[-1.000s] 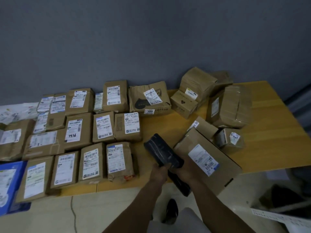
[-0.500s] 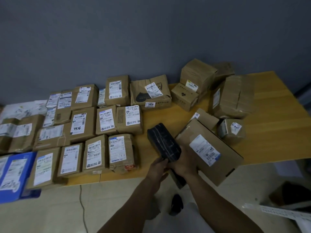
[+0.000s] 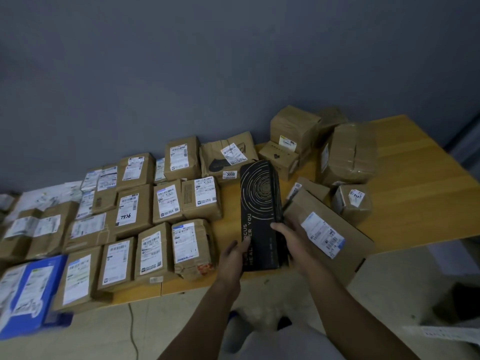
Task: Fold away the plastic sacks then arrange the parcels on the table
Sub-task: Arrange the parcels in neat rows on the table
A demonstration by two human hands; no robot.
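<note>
Left hand (image 3: 233, 258) and right hand (image 3: 294, 242) each grip the near end of a long black box (image 3: 259, 201), thumbs on its printed face. On the wooden surface (image 3: 415, 201), rows of labelled brown parcels (image 3: 166, 203) lie at its nine o'clock and a flat parcel (image 3: 324, 229) at three.

The left forearm (image 3: 205, 320) and right forearm (image 3: 350, 315) reach up over the tabletop's (image 3: 415, 203) near edge; the left hand (image 3: 233, 258) grips a black box (image 3: 259, 203) low on its left side, thumb on its face; the right hand (image 3: 293, 245) clasps its right side.
</note>
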